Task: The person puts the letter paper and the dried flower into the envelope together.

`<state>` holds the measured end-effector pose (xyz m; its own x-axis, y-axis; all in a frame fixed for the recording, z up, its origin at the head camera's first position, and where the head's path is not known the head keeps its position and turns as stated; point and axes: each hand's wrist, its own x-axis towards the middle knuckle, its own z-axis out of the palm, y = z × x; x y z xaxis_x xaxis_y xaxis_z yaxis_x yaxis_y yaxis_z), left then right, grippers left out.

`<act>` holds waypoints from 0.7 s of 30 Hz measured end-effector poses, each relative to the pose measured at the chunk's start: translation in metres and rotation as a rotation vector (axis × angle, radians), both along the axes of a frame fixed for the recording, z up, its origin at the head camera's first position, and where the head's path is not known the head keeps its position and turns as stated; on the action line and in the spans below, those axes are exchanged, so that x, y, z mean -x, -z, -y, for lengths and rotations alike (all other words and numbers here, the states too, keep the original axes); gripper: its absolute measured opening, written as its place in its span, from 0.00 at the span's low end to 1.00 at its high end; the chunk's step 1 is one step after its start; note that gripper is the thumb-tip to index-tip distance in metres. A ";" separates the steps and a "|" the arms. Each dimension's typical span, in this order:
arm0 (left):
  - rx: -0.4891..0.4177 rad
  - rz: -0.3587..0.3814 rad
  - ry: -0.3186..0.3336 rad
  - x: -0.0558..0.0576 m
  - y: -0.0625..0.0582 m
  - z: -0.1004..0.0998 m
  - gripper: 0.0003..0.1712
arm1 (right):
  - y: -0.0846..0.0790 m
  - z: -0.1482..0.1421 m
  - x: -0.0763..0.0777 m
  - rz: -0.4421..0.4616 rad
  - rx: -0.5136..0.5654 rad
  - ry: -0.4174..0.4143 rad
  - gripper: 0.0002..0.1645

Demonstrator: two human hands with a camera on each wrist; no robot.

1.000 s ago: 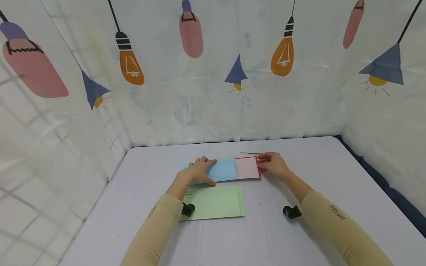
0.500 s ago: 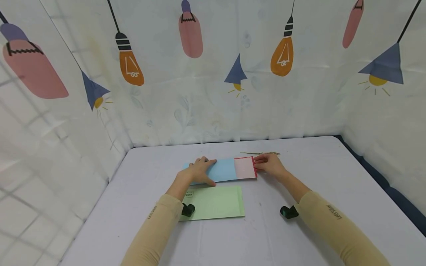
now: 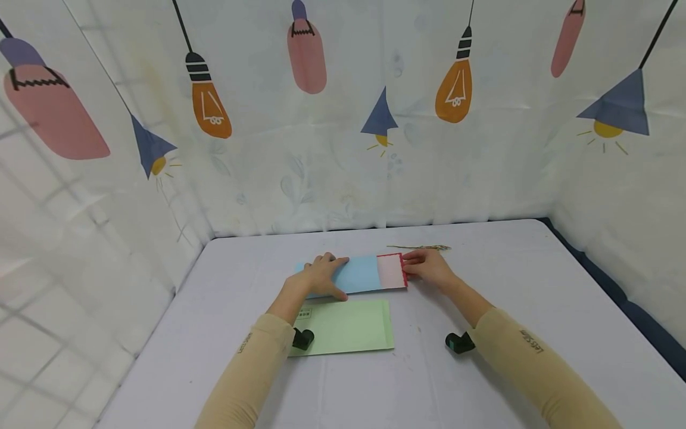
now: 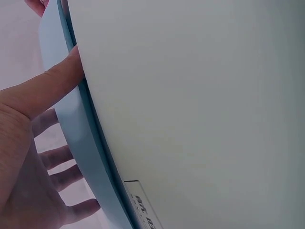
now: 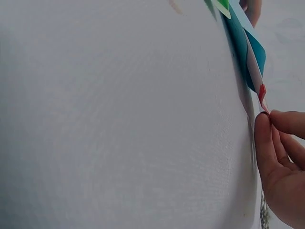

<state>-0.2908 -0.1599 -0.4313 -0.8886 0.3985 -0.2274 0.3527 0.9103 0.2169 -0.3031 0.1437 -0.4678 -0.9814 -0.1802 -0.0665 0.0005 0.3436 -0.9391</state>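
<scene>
A light blue envelope (image 3: 360, 274) lies lengthwise near the table's middle. My left hand (image 3: 321, 275) spans it, thumb on the near edge and fingers at the far edge; in the left wrist view the envelope (image 4: 78, 124) bows between them. Out of its right end sticks a pale pink card (image 3: 391, 271) with a red border; the rest is hidden inside the envelope. My right hand (image 3: 429, 268) pinches the card's right edge between thumb and fingers. In the right wrist view the card's red corner (image 5: 262, 93) shows just above the fingertips.
A light green envelope (image 3: 348, 328) with a small printed box lies just in front of the blue one, partly under the left forearm. Behind the right hand lies a thin gold-coloured cord (image 3: 420, 246). All rest on a white table (image 3: 418, 381) against a patterned curtain.
My right hand has moved left with the card, so a shorter pink part shows outside the blue envelope. The gold cord is less covered by the hand. My left hand has stayed put.
</scene>
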 end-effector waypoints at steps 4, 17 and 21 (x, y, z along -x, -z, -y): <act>-0.004 0.001 0.001 0.000 -0.001 0.000 0.58 | -0.001 0.004 -0.001 0.034 0.049 -0.010 0.21; -0.002 0.002 -0.006 0.004 0.004 -0.001 0.58 | -0.002 0.013 -0.003 0.116 0.181 -0.017 0.19; 0.006 0.001 -0.006 0.004 0.005 0.000 0.58 | -0.001 0.014 -0.002 0.113 0.197 -0.036 0.19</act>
<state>-0.2952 -0.1602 -0.4363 -0.8906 0.3920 -0.2304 0.3473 0.9135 0.2119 -0.3015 0.1296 -0.4671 -0.9625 -0.2349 -0.1354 0.1005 0.1549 -0.9828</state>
